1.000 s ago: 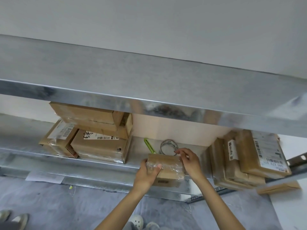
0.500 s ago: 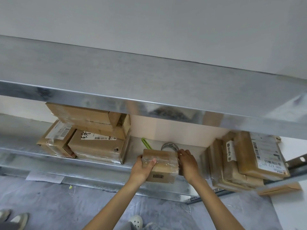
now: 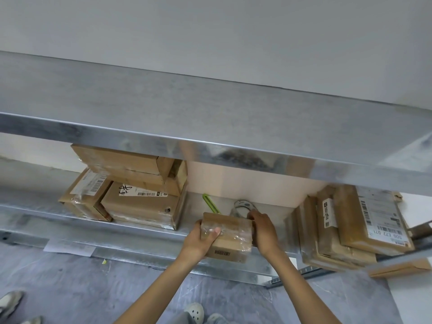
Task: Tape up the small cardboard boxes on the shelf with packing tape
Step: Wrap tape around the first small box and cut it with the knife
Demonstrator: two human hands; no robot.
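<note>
The left hand (image 3: 198, 237) clamps the box (image 3: 228, 236) from its near-left end, thumb on top, while the right hand (image 3: 263, 228) presses flat against the opposite end, likely smoothing tape. Just beyond the right grip lies the tape roll (image 3: 242, 208), the box resting at the shelf (image 3: 140, 237) edge.

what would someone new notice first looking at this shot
Most likely the two bare hands at the centre of the lower shelf: the left hand and right hand clasp a small cardboard box wrapped in shiny clear tape. Next come the broad metal shelf filling the upper view, and the stacked parcels at left and right.
</note>
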